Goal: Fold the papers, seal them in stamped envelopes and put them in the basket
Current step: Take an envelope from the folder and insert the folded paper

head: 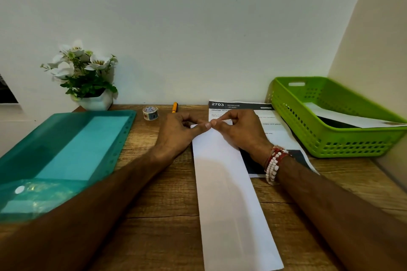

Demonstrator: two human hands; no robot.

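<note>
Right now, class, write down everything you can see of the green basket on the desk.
The green basket looks like glossy plastic, rectangular, with perforated walls and an oblong slot in its far wall. It stands level on the wooden desk at the right, close to the wall corner. A white sheet lies slanted inside over something dark.

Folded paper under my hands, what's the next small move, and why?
Probably slide toward you, pressing the fold flat: the left hand and right hand both pinch only the far end of the folded paper; its length runs back toward you.
</note>
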